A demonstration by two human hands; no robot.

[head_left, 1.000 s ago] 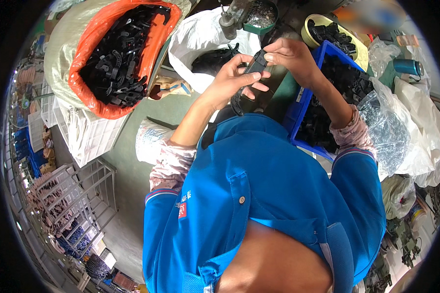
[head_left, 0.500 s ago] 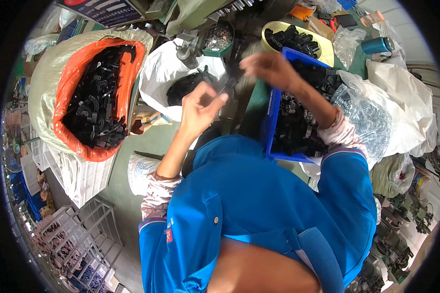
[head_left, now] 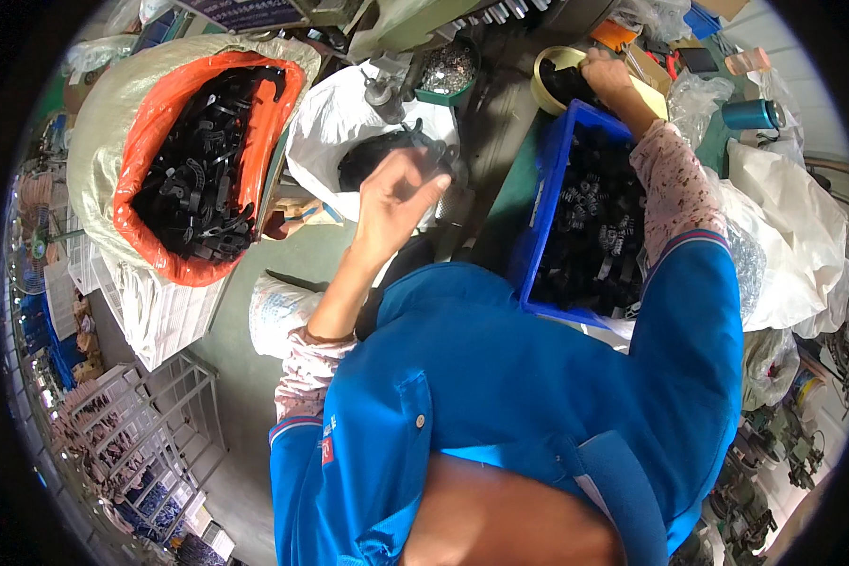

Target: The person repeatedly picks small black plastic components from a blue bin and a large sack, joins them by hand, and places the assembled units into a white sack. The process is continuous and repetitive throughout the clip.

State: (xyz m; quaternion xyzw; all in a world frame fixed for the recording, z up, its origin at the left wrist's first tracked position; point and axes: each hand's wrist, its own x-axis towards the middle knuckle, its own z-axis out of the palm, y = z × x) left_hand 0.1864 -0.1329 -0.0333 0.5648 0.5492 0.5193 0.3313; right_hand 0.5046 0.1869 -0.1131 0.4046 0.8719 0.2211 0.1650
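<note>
Between thumb and fingers, my left hand point(head_left: 391, 206) pinches a small black plastic part point(head_left: 440, 154), blurred in outline. Right below that part lies a white sack point(head_left: 313, 137) with dark pieces point(head_left: 363, 158) inside. At the far right, my right hand point(head_left: 613, 77) reaches into a yellow basin point(head_left: 543, 92) of black parts point(head_left: 566, 85). Its fingertips are down among the parts, so their grip is hidden. My right forearm passes over the far corner of a blue crate point(head_left: 535, 241), which is filled with black parts and metal springs point(head_left: 599, 212).
A sack with an orange liner point(head_left: 127, 208) full of black pieces stands at the left. Behind my left hand are a green box of small metal parts point(head_left: 446, 74) and machine parts point(head_left: 443, 33). Plastic bags point(head_left: 788, 208) and a teal cylinder point(head_left: 753, 114) lie to the right.
My right hand has moved from beside my left hand, out to the far right, into the yellow basin. My left hand stays nearly in place with the black part. The whole view has shifted slightly.
</note>
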